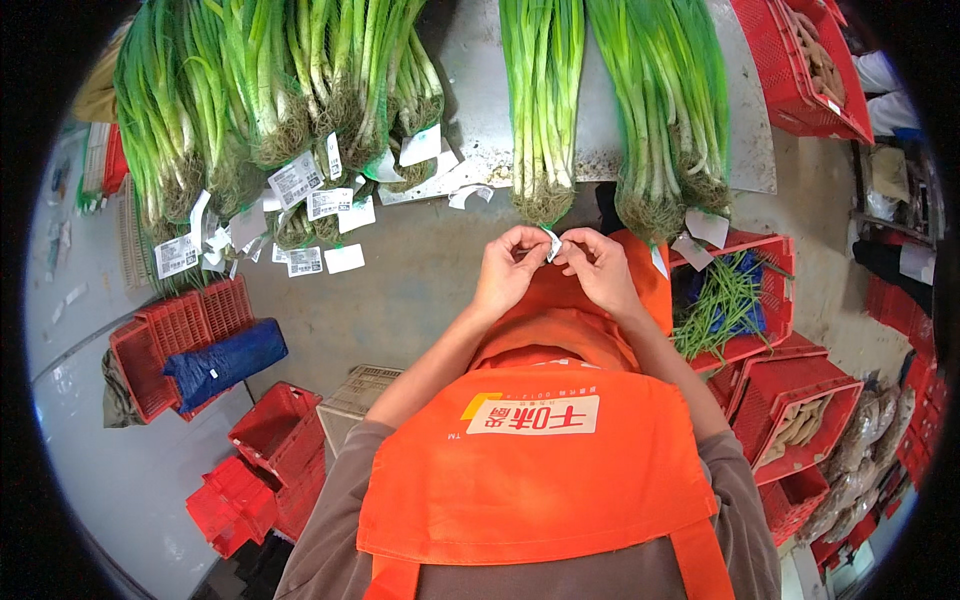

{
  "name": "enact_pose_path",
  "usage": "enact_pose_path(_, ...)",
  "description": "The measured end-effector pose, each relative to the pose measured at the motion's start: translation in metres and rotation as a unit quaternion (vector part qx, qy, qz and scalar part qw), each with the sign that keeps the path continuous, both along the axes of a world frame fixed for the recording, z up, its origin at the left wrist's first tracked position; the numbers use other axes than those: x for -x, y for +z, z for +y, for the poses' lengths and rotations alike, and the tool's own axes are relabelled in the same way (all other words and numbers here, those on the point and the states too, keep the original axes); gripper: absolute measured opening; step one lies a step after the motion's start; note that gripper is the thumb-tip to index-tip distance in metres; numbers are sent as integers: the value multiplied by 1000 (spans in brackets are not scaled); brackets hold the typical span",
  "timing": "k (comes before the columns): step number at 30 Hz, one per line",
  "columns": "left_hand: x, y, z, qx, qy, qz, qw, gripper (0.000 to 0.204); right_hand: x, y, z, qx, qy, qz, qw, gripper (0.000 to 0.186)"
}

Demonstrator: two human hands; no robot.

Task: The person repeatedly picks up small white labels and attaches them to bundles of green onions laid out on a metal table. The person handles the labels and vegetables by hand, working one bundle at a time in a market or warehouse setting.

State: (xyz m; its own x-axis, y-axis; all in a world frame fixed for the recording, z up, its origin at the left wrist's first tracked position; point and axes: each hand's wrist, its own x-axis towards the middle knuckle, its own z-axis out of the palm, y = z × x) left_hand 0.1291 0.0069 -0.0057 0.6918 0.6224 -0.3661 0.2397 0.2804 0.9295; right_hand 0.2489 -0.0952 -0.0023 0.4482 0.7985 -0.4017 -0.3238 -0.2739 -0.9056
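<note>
Just past the near edge of a metal table (470, 110), my left hand (513, 265) and my right hand (597, 265) meet, both with fingers pinched. Between them is a small white label (552, 244), held at the root end of a bunch of green onions (543, 110) in green netting. That bunch lies lengthwise on the table, roots toward me. To its right lie more netted green onions (650, 110), with white labels (706, 228) at their roots. At the left a large heap of netted bunches (240, 70) carries several printed white labels (297, 180).
Below the table's right side stands a red crate (780, 262) of long green beans (722, 305). Other red crates (800, 365) hold brownish roots. Red crates (180, 335) and a blue roll (226, 363) sit at left. A beige crate (350, 395) is beside my left arm.
</note>
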Motion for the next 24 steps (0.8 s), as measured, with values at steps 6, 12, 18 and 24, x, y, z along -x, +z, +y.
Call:
enact_pose_path(6, -3, 13, 2, 0, -28, 16, 999, 7, -3, -11, -2, -3, 24, -74, 997, 12)
enact_pose_path(12, -6, 21, 5, -1, -44, 54, 998, 10, -7, 13, 2, -33, 62, -343, 937, 13)
enact_pose_path(18, -6, 16, 10, -8, -61, 85, 994, 11, -13, 23, 7, -52, 111, -435, 892, 12)
enact_pose_path(24, -5, 14, 13, 93, -46, 43, 994, 9, -11, 15, 4, -37, 75, -267, 960, 11)
